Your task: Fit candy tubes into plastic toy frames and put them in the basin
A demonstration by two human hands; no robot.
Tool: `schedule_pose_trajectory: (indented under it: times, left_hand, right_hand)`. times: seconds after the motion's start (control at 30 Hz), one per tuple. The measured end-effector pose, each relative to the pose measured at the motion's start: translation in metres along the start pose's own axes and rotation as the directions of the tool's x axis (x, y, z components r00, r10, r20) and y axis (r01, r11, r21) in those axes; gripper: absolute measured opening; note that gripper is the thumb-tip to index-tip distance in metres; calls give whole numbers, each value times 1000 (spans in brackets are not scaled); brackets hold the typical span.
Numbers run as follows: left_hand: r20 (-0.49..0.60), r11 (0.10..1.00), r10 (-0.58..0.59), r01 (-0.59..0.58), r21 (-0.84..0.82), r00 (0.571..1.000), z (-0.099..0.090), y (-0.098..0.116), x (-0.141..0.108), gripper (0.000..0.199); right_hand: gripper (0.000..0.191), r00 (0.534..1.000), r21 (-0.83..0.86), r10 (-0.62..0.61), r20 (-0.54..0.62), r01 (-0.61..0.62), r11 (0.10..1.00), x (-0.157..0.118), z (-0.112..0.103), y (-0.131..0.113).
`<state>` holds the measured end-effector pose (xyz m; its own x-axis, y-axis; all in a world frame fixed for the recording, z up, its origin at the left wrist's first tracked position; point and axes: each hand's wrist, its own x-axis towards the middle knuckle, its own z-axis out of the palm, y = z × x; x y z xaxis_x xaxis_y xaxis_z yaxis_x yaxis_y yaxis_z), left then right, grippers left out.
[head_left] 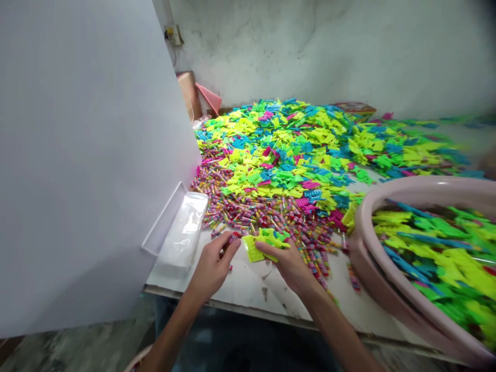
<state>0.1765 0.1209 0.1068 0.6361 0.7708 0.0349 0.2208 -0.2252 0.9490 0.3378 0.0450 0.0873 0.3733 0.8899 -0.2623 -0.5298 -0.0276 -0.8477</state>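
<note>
My right hand (289, 261) is closed round several yellow and green plastic pieces (253, 249), with the thumb on top. To its left, my left hand (215, 261) has its fingers pinched round a small wrapped candy (233, 237), mostly covered by the fingers. Both hands are above the front of the white table (244, 284). Just beyond them lies a heap of pink and red striped candies (248, 211). Behind that rises a large pile of yellow, green, blue and pink plastic pieces (290, 139).
A stack of clear plastic bags (185, 222) lies left of my hands. A tall white panel (96, 155) stands at the left. At the right, a pink tub (364, 243) full of plastic pieces overlaps the table edge. A wall (310, 51) closes off the back.
</note>
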Motion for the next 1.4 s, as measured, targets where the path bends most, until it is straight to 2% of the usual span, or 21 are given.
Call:
schedule_pose_trajectory:
  times: [0.17, 0.3, 0.43, 0.67, 0.9, 1.07, 1.27, 1.4]
  left_hand:
    - [31, 994, 20, -23, 106, 999, -1, 7, -3, 24]
    - [8, 976, 88, -88, 200, 996, -1, 7, -2, 21]
    - [-11, 950, 160, -150, 273, 987, -3, 4, 1, 21]
    - [102, 856, 219, -241, 458, 970, -3, 9, -6, 19]
    - [85, 804, 193, -207, 557, 978, -4, 4, -6, 29]
    - [115, 713, 240, -256, 653, 964, -4, 1, -7, 32]
    - [153, 629, 217, -257, 733, 964, -8, 1, -11, 33]
    - [156, 583, 262, -285, 760, 952, -9, 0, -12, 54]
  right_hand:
    - [38, 999, -28, -6, -51, 4, 1000, -1, 1, 5]
    - [36, 1000, -46, -4, 16, 5, 999, -1, 0, 7]
    - [33, 999, -52, -25, 35, 27, 998, -2, -2, 8]
    - [33, 1000, -29, -15, 15, 15, 999, -7, 2, 10]
    - [35, 1000, -2, -5, -13, 5, 1000, -9, 2, 13]
    - [32, 1000, -29, -24, 7, 24, 999, -10, 1, 15]
    - [36, 999, -53, -31, 18, 32, 998, -13, 4, 17]
    - [39, 999, -96, -34, -1, 34, 995, -14, 5, 19]
